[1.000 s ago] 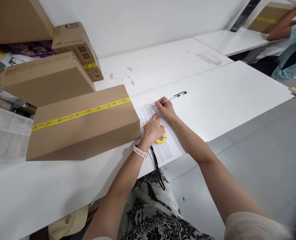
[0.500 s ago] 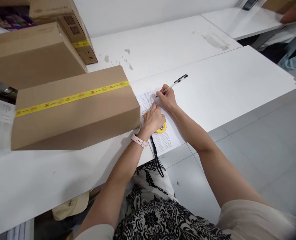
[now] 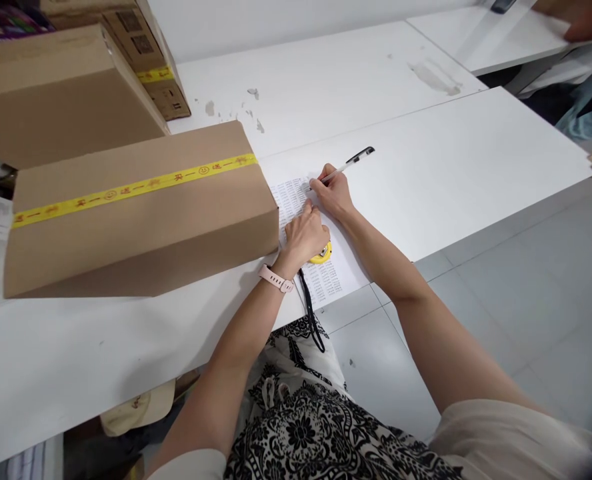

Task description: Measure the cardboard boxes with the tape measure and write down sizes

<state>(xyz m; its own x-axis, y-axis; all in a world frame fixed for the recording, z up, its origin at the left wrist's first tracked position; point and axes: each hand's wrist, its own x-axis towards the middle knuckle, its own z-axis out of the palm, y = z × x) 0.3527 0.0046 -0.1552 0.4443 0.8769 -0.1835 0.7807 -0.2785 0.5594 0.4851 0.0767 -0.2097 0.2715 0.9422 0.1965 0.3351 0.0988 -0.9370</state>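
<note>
A pen [image 3: 361, 155] is slanting up from the right hand [image 3: 333, 192], which is pinching it between thumb and fingers close to the tip. The tip is pointing down at the upper part of a printed sheet [image 3: 349, 270]; whether it is touching the paper, I cannot tell. The sheet is lying on the bench [image 3: 436, 173] at its front edge, showing columns of small print too fine to read. The left hand [image 3: 306, 233] is resting over the sheet, index finger extending toward the pen tip and the other fingers curling. A yellow tape measure [image 3: 325, 253] is peeking out beside the left hand's thumb side; how firmly the hand is gripping it, I cannot tell. A black strap [image 3: 307, 300] is trailing over the bench edge. A pale pink wristband [image 3: 276, 278] is circling the left wrist. Just left of the sheet, a large cardboard box [image 3: 151, 210] is sitting with yellow printed tape [image 3: 143, 189] running along its top. Behind it, another carton [image 3: 66, 107] is standing. Below the bench, a cream cap [image 3: 139, 408] is showing.
</note>
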